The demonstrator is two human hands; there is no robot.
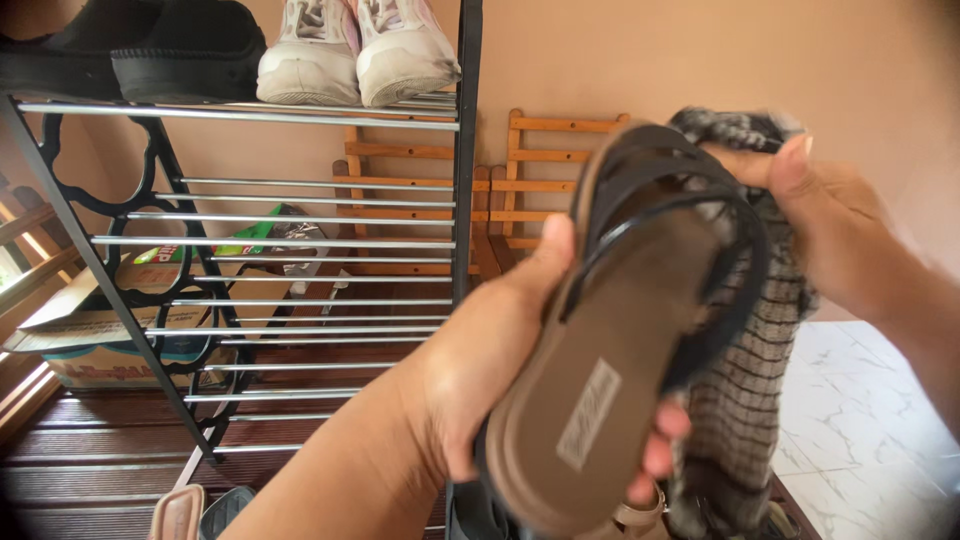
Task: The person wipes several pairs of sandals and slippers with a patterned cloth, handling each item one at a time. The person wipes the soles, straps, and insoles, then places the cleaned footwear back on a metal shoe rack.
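My left hand (480, 360) grips a brown strappy sandal (610, 370) by its sole, held up with the insole facing me and its black straps at the top. My right hand (840, 220) holds a grey checked cloth (745, 400) bunched behind the sandal's straps, with the thumb pressing the cloth's top edge. The cloth hangs down along the sandal's right side.
A black metal shoe rack (300, 243) with chrome bars stands at the left. A white pair of sneakers (355, 55) and black shoes (140, 45) sit on its top shelf. A cardboard box (90, 340) lies behind. Wooden frames (530, 190) lean on the wall. More footwear (200, 510) lies below.
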